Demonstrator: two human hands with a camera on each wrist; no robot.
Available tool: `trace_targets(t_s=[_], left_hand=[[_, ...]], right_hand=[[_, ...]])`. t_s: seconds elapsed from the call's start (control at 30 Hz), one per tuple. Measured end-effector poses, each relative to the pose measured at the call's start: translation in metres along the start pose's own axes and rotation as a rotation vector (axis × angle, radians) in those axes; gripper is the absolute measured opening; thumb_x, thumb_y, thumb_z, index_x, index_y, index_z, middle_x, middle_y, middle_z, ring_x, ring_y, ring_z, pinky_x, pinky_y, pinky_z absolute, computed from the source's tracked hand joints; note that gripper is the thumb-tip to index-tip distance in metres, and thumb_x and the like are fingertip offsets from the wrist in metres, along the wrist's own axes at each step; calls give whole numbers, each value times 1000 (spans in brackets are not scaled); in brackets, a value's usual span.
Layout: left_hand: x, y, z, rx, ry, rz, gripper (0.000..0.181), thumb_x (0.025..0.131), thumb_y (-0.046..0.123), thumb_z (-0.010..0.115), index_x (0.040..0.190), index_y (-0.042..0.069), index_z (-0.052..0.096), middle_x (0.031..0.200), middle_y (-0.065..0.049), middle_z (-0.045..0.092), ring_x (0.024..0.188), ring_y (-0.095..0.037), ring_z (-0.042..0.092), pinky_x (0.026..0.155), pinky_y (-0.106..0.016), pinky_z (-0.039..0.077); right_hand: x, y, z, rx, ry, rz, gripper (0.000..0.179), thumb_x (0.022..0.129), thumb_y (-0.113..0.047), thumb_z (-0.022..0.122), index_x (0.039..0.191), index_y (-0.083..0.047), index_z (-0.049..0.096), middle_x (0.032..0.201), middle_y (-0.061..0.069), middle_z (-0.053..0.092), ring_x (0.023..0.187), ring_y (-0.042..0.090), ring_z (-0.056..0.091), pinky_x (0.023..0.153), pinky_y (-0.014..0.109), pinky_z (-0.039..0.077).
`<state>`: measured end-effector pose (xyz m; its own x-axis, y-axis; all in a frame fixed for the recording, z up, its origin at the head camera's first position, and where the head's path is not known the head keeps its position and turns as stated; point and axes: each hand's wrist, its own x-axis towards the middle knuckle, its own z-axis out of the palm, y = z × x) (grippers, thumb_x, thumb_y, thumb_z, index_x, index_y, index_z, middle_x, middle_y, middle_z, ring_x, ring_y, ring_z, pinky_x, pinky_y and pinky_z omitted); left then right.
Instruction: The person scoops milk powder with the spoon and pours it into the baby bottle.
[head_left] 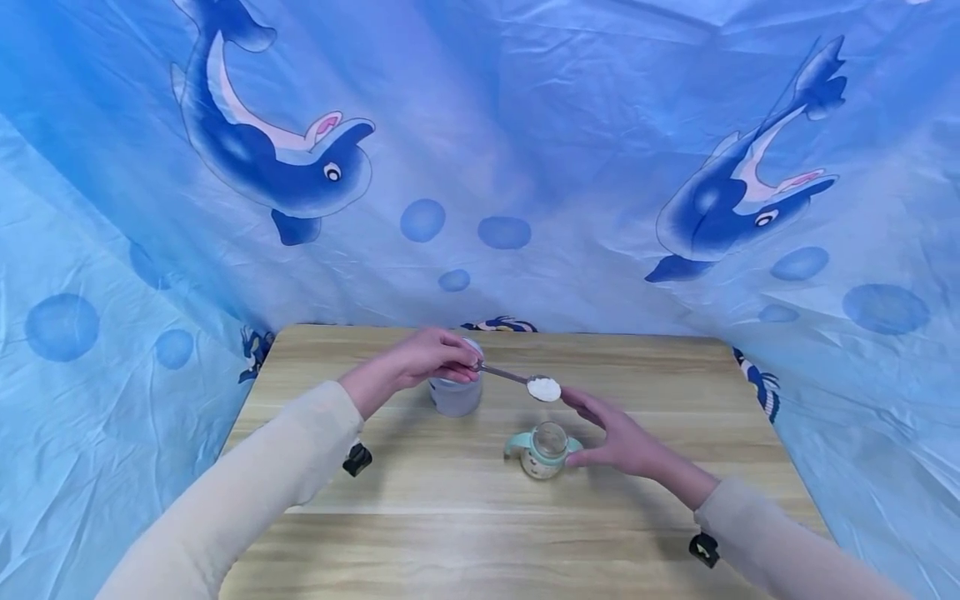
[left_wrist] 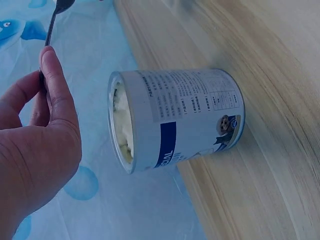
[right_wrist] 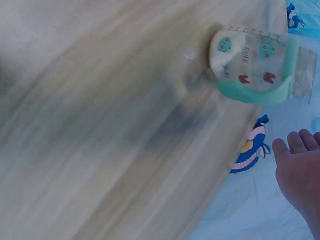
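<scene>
My left hand (head_left: pixel 437 357) pinches the handle of a metal spoon (head_left: pixel 504 375) between thumb and fingers. White powder (head_left: pixel 544 388) is heaped in the spoon's bowl, above and behind a clear baby bottle (head_left: pixel 542 464) with mint-green handles. The bottle stands upright and lidless; some white powder shows at its base in the right wrist view. My right hand (head_left: pixel 619 438) is beside the bottle, fingers extended, holding nothing; the right wrist view shows a gap between them. Below my left hand stands an uncovered milk powder can (left_wrist: pixel 185 120), pale powder inside; the hand partly hides it in the head view.
Everything stands on a wood-grain table (head_left: pixel 420 533). A blue cloth (head_left: pixel 570 125) printed with dolphins and bubbles hangs behind and at both sides. A black wrist device (head_left: pixel 357 459) is at the left cuff, another black device (head_left: pixel 704 549) at the right cuff.
</scene>
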<state>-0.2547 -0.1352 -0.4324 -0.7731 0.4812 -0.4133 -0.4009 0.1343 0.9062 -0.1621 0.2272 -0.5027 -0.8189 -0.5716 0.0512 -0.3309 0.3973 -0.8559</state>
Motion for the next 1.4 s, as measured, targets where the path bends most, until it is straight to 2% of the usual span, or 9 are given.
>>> trace_targets(t_s=[0.13,0.33,0.57,0.67,0.8,0.97,1.07,1.2,1.4], left_hand=[[2,-2,4,17,-18,2,29,106,1,64,131,-13,67,106,-15,79,83,-16,78,82,-31,68],[8,-6,7,24,-18,-10,23,104,2,67,125,-8,73,113,-20,78,86,-18,79,92,-40,66],[11,-14,10,55,-32,-5,21,103,2,71,121,-6,76,116,-22,77,88,-22,80,89,-40,67],[11,-17,11,76,-38,0,20,103,4,71,120,-6,77,115,-21,78,88,-22,80,91,-43,66],[10,-19,12,104,-54,7,20,103,4,71,119,-6,77,114,-21,79,87,-21,80,97,-49,64],[9,-23,12,123,-70,26,21,103,4,71,119,-8,76,110,-23,78,84,-20,80,87,-42,68],[8,-25,13,130,-78,38,22,103,3,71,120,-10,75,104,-20,79,83,-20,80,83,-38,69],[8,-26,14,153,-85,60,21,102,3,71,118,-10,75,100,-20,79,82,-19,80,91,-47,66],[6,-24,18,202,-82,86,17,102,3,70,114,-7,78,101,-26,78,80,-19,80,88,-47,68]], right_hand=[[-5,6,6,0,9,17,102,83,-15,94,164,1,35,165,22,44,152,43,41,127,31,36],[-9,17,14,-22,41,13,101,80,-14,96,162,2,39,163,21,47,150,41,43,125,26,36],[-9,26,23,-46,70,45,97,79,-16,97,159,-1,44,159,19,52,146,41,49,124,52,40],[-10,28,27,-34,91,58,96,78,-17,98,157,-1,46,157,19,54,145,42,51,122,56,41],[-11,30,31,-27,112,63,94,77,-19,99,154,0,49,153,19,57,142,41,54,121,52,44],[-10,32,36,-28,121,86,93,75,-22,100,153,-3,52,150,14,61,139,33,56,122,38,45],[-10,33,38,-31,119,82,93,76,-24,100,152,-3,52,149,14,61,138,33,58,121,35,46],[-9,35,41,-29,117,88,90,78,-25,99,152,-4,52,148,12,62,137,30,58,120,37,47],[-7,36,45,-39,122,141,90,78,-28,99,152,-9,53,147,7,63,137,32,58,120,49,47]])
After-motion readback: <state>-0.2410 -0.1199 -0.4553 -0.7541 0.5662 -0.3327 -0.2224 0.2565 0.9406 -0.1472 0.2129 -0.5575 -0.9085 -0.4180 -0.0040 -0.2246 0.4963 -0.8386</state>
